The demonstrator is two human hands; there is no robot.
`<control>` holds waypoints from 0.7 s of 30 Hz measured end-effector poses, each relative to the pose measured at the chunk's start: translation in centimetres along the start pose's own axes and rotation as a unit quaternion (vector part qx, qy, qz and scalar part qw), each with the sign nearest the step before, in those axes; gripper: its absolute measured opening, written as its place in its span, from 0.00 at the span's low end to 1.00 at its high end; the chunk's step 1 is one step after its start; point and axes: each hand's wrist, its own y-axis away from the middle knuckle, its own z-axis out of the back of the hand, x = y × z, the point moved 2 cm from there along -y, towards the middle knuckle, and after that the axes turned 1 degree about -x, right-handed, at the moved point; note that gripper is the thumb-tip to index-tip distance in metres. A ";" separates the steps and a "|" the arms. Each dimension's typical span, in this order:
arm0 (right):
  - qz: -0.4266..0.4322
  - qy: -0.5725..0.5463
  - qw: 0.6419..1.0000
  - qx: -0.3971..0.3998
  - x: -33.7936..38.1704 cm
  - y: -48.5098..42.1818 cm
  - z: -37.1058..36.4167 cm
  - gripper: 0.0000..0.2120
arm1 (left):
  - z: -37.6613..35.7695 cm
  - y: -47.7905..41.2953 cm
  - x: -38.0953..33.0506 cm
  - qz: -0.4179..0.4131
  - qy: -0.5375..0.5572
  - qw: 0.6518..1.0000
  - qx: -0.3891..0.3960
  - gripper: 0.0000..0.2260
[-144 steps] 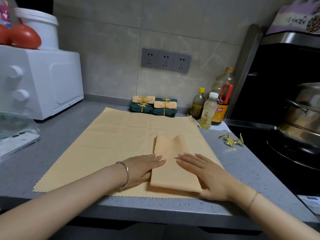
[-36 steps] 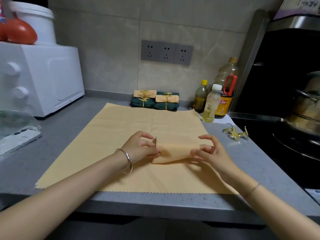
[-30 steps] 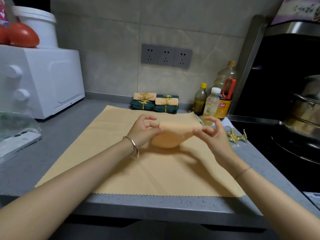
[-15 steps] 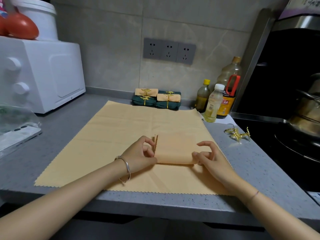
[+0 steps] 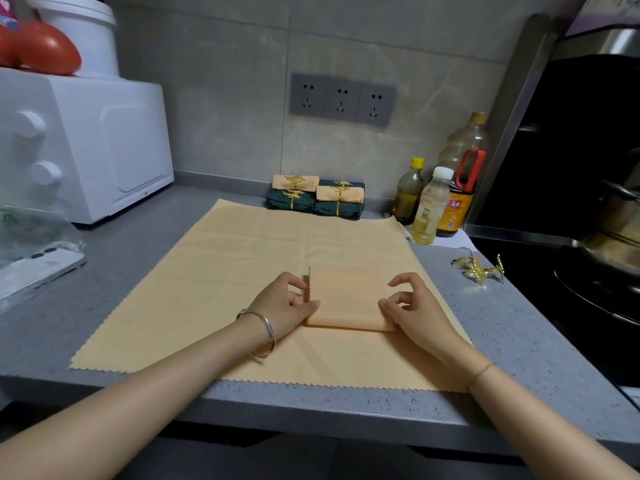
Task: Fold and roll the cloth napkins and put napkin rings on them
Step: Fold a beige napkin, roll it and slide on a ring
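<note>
My folded peach cloth napkin (image 5: 346,299) hides some of the spread peach cloth (image 5: 225,282); the steel pot (image 5: 620,216) runs off right.

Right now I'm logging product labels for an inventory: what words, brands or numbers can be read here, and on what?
No text reads clearly.
On the dark sauce bottle: Chinese characters on an orange label, too blurred to read.
On the pale bottle: label print too small.
On the clear plastic bag: green print, blurred.

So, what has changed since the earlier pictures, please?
The folded napkin, a long strip under flat palms, was folded shorter, lifted briefly and set back down; left hand and right hand now grip its ends. Large cloth, finished napkins, gold rings unmoved.
</note>
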 end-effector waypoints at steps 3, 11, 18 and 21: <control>-0.021 0.020 0.999 -0.019 -0.3 -0.3 -0.2 0.11 | -0.2 -0.2 0.1 0.000 -0.011 1.000 -0.006 0.16; -0.054 0.079 0.995 -0.019 0.3 -0.9 -0.2 0.11 | 0.2 -2.0 -1.8 -0.023 -0.158 0.987 0.001 0.31; -0.067 0.120 0.990 0.009 0.9 -1.3 -0.4 0.14 | -2.4 -4.9 -2.9 -0.151 -0.357 0.915 0.115 0.23; -0.019 0.218 0.976 0.007 1.3 -1.7 -0.9 0.20 | -3.2 -5.3 -2.2 -0.136 -0.375 0.908 0.127 0.23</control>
